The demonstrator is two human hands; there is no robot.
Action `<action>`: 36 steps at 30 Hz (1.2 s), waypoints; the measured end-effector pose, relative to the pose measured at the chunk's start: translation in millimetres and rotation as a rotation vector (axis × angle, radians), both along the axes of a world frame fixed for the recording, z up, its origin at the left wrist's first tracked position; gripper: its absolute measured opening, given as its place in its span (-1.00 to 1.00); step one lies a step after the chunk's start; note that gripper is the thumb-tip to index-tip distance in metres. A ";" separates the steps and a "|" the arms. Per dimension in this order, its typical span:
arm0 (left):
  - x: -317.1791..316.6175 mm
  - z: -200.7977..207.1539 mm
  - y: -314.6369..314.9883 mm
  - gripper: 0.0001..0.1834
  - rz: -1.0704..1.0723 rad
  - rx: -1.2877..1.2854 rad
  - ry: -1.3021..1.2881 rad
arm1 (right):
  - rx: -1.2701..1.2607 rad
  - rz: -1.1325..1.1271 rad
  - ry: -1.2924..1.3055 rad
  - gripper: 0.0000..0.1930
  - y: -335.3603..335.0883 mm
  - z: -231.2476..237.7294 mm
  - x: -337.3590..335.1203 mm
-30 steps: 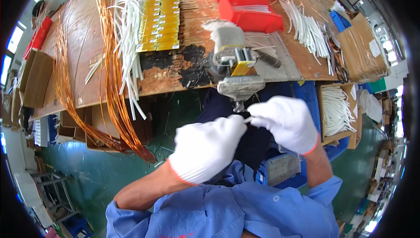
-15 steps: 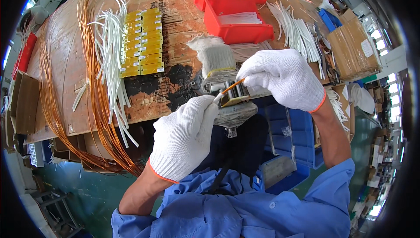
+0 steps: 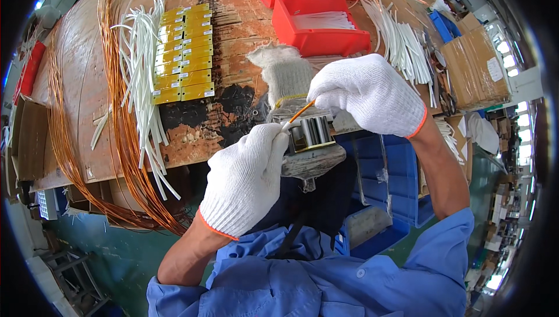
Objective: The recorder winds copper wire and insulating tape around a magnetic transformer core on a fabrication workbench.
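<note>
Both my hands wear white knit gloves. My left hand (image 3: 247, 180) pinches the lower end of a short copper wire (image 3: 300, 112) with a white sleeve tip. My right hand (image 3: 368, 93) grips the wire's upper end. The wire runs slantwise between them, just above a small metal fixture (image 3: 311, 139) clamped at the workbench edge. A spare white glove (image 3: 285, 72) is draped over the fixture's back.
Long bundles of copper wire (image 3: 119, 119) and white sleeving tubes (image 3: 142, 78) lie on the worn wooden bench (image 3: 75, 84), beside rows of yellow parts (image 3: 180, 66). Red bins (image 3: 317, 17) stand behind, more white tubes (image 3: 402, 40) and cardboard boxes (image 3: 474, 64) to the right, blue crates (image 3: 372, 160) below.
My hands rose from below the fixture to above it, and a copper wire now stretches between them. The right hand shifted up and right; the view moved closer to the bench.
</note>
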State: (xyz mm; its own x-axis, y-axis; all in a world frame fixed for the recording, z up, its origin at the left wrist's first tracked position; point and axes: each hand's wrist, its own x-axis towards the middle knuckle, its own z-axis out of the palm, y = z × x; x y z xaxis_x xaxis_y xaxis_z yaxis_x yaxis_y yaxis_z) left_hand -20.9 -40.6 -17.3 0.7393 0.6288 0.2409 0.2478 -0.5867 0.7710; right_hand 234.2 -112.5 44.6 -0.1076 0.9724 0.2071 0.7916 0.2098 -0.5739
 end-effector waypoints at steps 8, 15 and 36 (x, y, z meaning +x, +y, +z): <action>7.0 4.7 -0.8 -0.81 -0.022 -0.032 0.028 | -0.092 -0.003 0.072 -0.88 -4.1 -14.9 -1.0; -11.9 4.2 -22.0 -0.74 0.057 0.016 -0.003 | -0.084 -0.165 0.119 -0.82 -31.4 -24.7 -19.4; 11.8 -69.4 -42.1 -0.46 0.125 0.019 -0.409 | 0.110 -0.352 0.074 -0.85 -70.6 -39.8 -53.8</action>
